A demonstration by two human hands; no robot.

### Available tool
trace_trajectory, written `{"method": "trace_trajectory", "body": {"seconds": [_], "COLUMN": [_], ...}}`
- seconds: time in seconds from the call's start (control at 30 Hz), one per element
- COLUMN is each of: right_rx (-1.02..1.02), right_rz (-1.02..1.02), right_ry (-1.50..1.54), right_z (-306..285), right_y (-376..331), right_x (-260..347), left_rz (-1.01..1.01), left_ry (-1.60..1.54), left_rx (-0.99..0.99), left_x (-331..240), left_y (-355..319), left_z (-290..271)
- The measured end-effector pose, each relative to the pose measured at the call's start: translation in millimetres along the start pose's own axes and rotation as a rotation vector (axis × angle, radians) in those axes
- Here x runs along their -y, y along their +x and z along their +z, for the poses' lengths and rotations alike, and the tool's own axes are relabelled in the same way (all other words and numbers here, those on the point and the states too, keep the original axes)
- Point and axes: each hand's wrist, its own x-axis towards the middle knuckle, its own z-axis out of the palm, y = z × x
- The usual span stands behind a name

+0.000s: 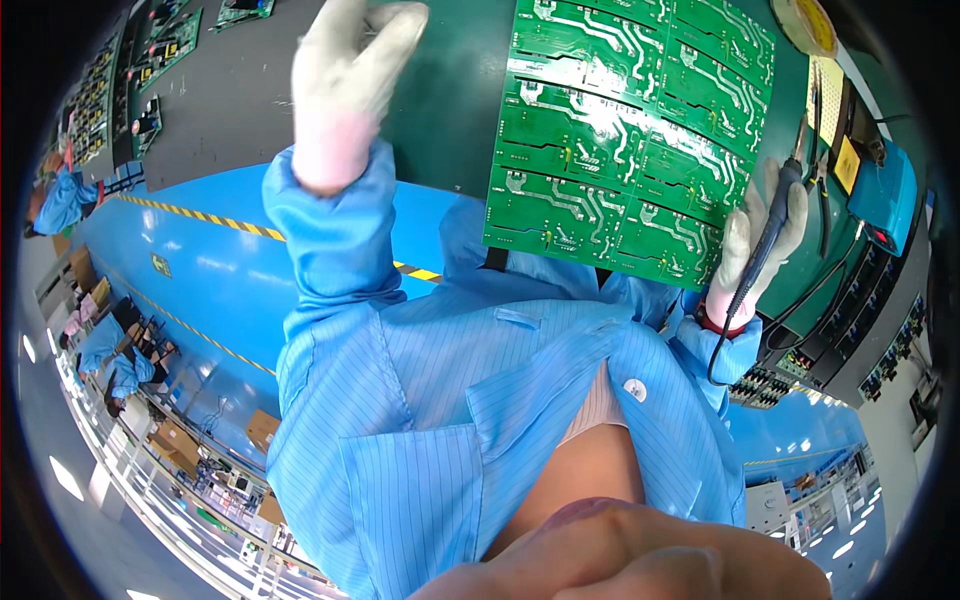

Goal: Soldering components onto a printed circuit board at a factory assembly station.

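A panel of green circuit boards [580, 130] lies on the dark green work mat [440, 130], with pale traces and solder points facing up. My right hand [765, 235], in a white glove, is closed around the blue-grey handle of a soldering iron [768, 238], right beside the panel's right edge. The iron's tip points away from me, and its black cord runs down past my wrist. To the left of the panel, apart from it, my gloved left hand [355, 75] is raised over the mat with its fingers curled together. What those fingers hold, if anything, is hidden.
Pliers [822, 180] lie right of the iron, near a teal soldering station [885, 195]. A tape roll [805, 25] sits at the upper right. Populated circuit boards [165, 50] stand at far left. Racks of boards [850, 310] line the right side.
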Motion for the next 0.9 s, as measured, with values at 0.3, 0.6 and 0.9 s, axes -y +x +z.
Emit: {"method": "trace_trajectory", "body": {"seconds": [0.3, 0.6, 0.9], "right_rx": [-0.006, -0.180, -0.190], "right_rz": [-0.055, -0.026, -0.183], "right_ry": [-0.094, -0.114, -0.144], "right_z": [6, -21, -16], "right_y": [15, 18, 20], "right_x": [-2, 17, 35], "left_rz": [1.098, 1.192, 1.155], "left_ry": [-0.399, -0.273, -0.102], "left_rx": [0.616, 0.672, 0.435], "left_x": [-82, -75, -85], "left_y": [-4, -26, -64], "left_z": [-12, 11, -13]}}
